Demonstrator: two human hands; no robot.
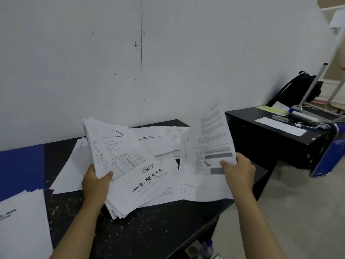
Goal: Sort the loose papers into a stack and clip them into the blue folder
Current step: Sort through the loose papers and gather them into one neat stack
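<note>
We see both forearms reaching forward from the bottom edge over the dark worktop [149, 230], each of the hands raised and grasping paper.

The left hand [96, 186] grips a thick stack [119, 161] at its left edge, thumb [108, 174] laid across the top sheet and the other fingers hidden underneath. The stack tilts up and away from this hand, its near corner fanning out loosely just below the wrist. The left forearm runs diagonally from the lower left.

The right hand [239, 171] holds a few sheets [209, 146] by their right edge, thumb [225, 163] pressed on the printed face, fingers curled behind. These sheets stand nearly upright and are blurred, so we cannot read them. The right forearm rises steeply from the lower right corner.

Between and beyond the two hands, more loose papers [160, 141] lie spread on the worktop, overlapping one another up to the wall [74, 71]. Left of the left hand a single white sheet [72, 165] lies flat, and farther left sits the blue folder [20, 165], lying open on the worktop with another pile of pages [22, 221] resting on its near part.

To the right of the right hand stands a black cabinet [265, 143] with a backpack [296, 90] on top. A bottle [207, 248] stands on the floor under the right forearm.
</note>
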